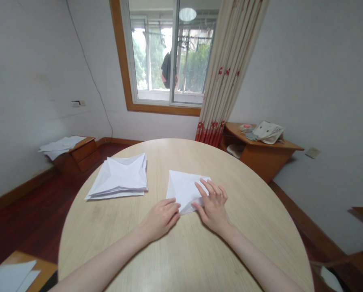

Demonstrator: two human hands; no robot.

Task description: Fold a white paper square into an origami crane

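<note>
A folded white sheet of paper point(186, 188) lies on the round wooden table in front of me, with creased flaps along its left and near sides. My left hand point(161, 219) is at its near left edge, fingers together and closed on the paper's corner. Over the right part of the sheet is my right hand point(213, 202), its fingers spread and the thumb touching the near flap. The paper's right corner is partly hidden beneath that hand. To the left, a stack of folded white papers point(123, 174) rests on the table, its layers slightly uneven.
The round table point(175, 255) has a pale wood top. Behind it are a window and a patterned curtain point(227, 73). A corner desk point(266, 158) holding a cloth bag point(269, 132) stands at right. Papers lie on a low cabinet point(81, 154) at left and on a surface at lower left.
</note>
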